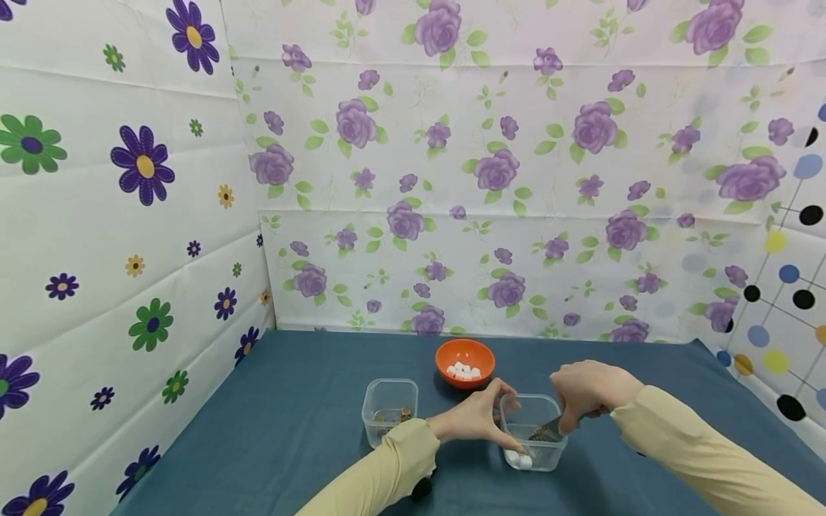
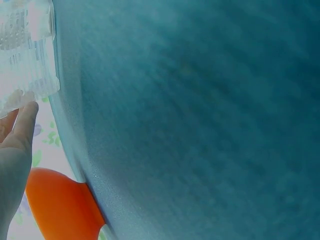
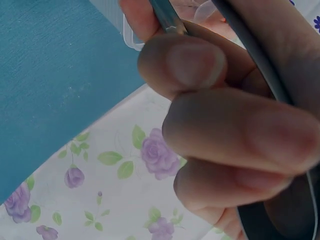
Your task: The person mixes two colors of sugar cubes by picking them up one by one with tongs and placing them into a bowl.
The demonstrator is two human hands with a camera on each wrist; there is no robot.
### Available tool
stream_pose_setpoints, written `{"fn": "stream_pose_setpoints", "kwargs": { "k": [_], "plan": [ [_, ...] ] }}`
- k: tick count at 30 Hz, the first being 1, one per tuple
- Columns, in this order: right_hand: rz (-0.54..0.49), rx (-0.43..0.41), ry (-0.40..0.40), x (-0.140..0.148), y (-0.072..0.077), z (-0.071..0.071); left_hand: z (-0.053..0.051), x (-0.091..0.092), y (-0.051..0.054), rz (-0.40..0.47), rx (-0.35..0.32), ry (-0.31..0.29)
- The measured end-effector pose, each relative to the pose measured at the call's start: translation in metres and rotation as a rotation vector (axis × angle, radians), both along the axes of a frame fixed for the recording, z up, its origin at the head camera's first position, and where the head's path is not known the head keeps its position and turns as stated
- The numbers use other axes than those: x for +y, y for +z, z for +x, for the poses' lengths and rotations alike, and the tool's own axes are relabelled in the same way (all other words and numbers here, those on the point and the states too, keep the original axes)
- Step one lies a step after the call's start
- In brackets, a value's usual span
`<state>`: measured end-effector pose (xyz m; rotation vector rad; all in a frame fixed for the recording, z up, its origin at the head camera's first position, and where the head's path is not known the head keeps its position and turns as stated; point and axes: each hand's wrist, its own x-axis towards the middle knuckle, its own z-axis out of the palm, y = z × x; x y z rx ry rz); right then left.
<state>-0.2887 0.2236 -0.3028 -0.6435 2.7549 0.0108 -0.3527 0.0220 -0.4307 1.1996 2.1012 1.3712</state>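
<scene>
My left hand (image 1: 477, 416) steadies a clear plastic container (image 1: 548, 459), its thumb on the near left side and its fingers round the far left corner. Several white pieces (image 1: 519, 459) lie in that container's near left part. My right hand (image 1: 590, 390) grips a dark grey utensil (image 1: 547, 431), whose flat, seemingly perforated end dips into the container. In the right wrist view, curled fingers (image 3: 225, 130) wrap round it and a metal shaft (image 3: 170, 17) shows between them. The utensil's exact kind is unclear.
An orange bowl (image 1: 480, 362) with white cubes (image 1: 463, 371) stands behind my left hand. To the left, a second clear container (image 1: 390, 387) holds small brownish pieces (image 1: 405, 413). A dark round object (image 1: 422, 489) lies by the left sleeve. Patterned sheets (image 1: 400, 143) border the blue table (image 1: 297, 430).
</scene>
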Motion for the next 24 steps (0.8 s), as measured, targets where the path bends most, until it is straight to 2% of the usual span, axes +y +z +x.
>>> {"fn": "stream_pose_setpoints", "kwargs": {
  "k": [8,14,19,24],
  "plan": [
    [-0.016,-0.006,0.016,0.003,0.001,0.0,0.0,0.0,0.0,-0.005,0.018,0.003],
    [-0.037,0.048,0.044,0.01,0.003,0.0,0.001,0.0,0.001,-0.003,0.021,0.005],
    [-0.115,0.089,0.109,0.023,0.006,0.0,0.001,0.001,0.001,-0.007,0.029,0.009],
    [-0.175,0.085,0.119,0.034,0.011,0.002,0.001,0.0,0.0,-0.004,0.022,0.003]
  ]
}}
